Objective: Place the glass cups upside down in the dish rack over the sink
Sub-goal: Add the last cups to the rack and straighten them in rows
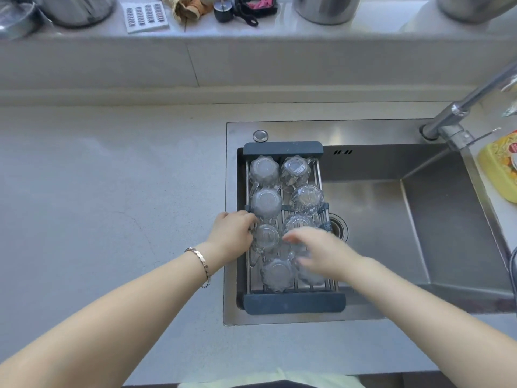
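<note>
Glass cups (266,203), clear and faceted, sit upside down in two packed rows on the steel-barred dish rack (293,302), which spans the sink's (391,219) left side; the basin to the right is open. The left hand (233,233) grips a near-left cup (266,238) by its side. The right hand (316,252), blurred, hovers spread over the near-right cups; I cannot tell whether it grips one.
</note>
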